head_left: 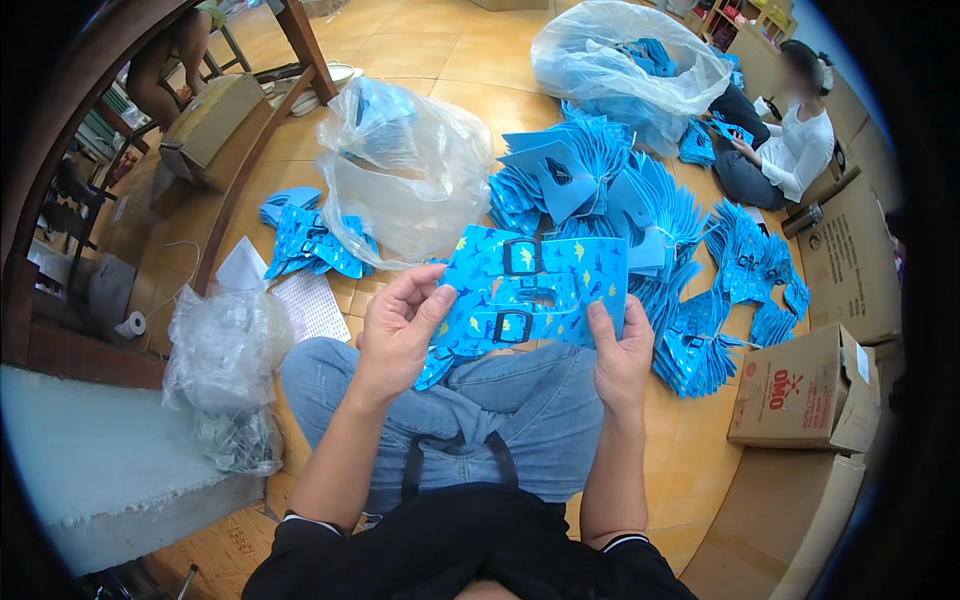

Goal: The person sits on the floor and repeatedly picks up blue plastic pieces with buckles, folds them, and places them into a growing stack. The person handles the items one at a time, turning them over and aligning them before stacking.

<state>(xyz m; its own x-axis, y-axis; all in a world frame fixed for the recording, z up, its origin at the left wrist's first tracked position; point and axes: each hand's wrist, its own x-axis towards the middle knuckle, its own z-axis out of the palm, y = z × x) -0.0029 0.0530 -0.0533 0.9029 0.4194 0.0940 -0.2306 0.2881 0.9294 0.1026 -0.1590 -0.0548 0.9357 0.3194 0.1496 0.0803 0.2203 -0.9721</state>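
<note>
Above my lap I hold a flat blue cut-out piece (573, 262) printed with small dinosaur-like figures. Two black buckles (513, 325) sit on its straps, and openings run through its middle. My left hand (402, 325) pinches its left edge between thumb and fingers. My right hand (622, 350) grips the lower right edge, thumb on top. Beneath the piece, more blue printed pieces (436, 370) lie by my legs, partly hidden. Just beyond it are large bundles of plain blue cut pieces (645, 215).
A clear plastic bag (420, 180) and a fuller one (620, 70) stand ahead. Buckled blue pieces lie left (305, 240) and right (750, 260). Cardboard boxes (795, 390) line the right side. Crumpled plastic bags (225, 350) sit left. A seated person (800, 140) handles blue pieces.
</note>
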